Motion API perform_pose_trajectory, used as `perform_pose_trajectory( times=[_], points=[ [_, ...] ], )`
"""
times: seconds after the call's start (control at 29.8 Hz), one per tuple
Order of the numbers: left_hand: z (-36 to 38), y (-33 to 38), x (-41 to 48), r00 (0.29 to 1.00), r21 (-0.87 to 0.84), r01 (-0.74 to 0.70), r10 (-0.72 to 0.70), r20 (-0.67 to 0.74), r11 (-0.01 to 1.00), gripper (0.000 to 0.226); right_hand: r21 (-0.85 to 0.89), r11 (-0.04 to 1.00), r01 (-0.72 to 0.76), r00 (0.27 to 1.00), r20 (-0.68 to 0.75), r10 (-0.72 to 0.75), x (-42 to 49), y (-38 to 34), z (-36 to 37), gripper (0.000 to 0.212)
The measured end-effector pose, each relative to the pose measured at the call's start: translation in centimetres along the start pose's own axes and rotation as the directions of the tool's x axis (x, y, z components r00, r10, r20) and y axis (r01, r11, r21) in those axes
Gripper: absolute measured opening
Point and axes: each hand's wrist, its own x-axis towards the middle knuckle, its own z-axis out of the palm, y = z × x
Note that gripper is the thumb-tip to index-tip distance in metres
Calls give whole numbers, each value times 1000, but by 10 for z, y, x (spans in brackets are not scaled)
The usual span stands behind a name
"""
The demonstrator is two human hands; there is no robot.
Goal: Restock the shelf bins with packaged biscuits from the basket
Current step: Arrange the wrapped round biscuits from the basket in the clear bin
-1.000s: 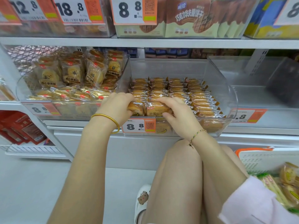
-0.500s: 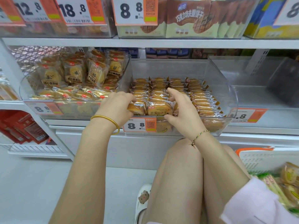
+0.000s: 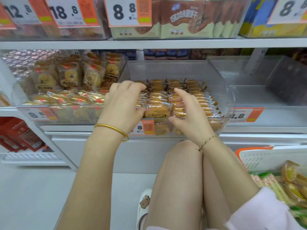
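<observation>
The left hand [image 3: 123, 100] is lying curled over the packs [image 3: 157, 112] standing in the bin [image 3: 230, 103], grip unclear, and the empty, spread right hand [image 3: 189, 113] is hovering above them, risking a nudge toppling the front row.

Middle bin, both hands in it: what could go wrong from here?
1. The front banana packet stands upright just behind the front wall of the middle bin, between the left hand and the right hand. If let go carelessly, it may flop flat or tip out over the rim.
2. The left hand's fingers lie curled over the left row of packets. Pressing there could crack biscuits or skew the row.
</observation>
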Motion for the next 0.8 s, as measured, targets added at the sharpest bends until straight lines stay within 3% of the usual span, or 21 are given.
perform_pose_trajectory(
  times=[0.1,0.17,0.3,0.4,0.5,0.6,0.7,0.8],
  points=[
    [18,32,-2,975,-156,-191,168,-147,969,44,74,997,-8,997,-78,13,-17,12,-24,64],
    [38,64,-2,949,-235,-304,271,-162,923,39,96,995,-38,992,-115,49,-36,26,-47,48],
    [95,145,-8,886,-451,-412,464,4,791,37,70,971,-229,955,-176,238,-81,72,-95,32],
    [144,207,-18,815,-618,-350,554,170,704,31,19,910,-414,894,-183,410,-117,120,-131,24],
    [191,257,-27,765,-702,-205,559,320,682,31,-38,780,-625,768,-208,606,-156,175,-165,25],
    [233,295,-29,717,-695,-123,548,431,708,32,-155,574,-804,594,-215,775,-184,237,-188,27],
    [264,325,-22,663,-660,-85,537,522,746,32,-247,403,-881,454,-207,867,-190,294,-194,23],
    [288,342,-16,633,-637,-27,507,585,770,28,-162,326,-932,358,-253,899,-185,336,-184,14]
  ],
)
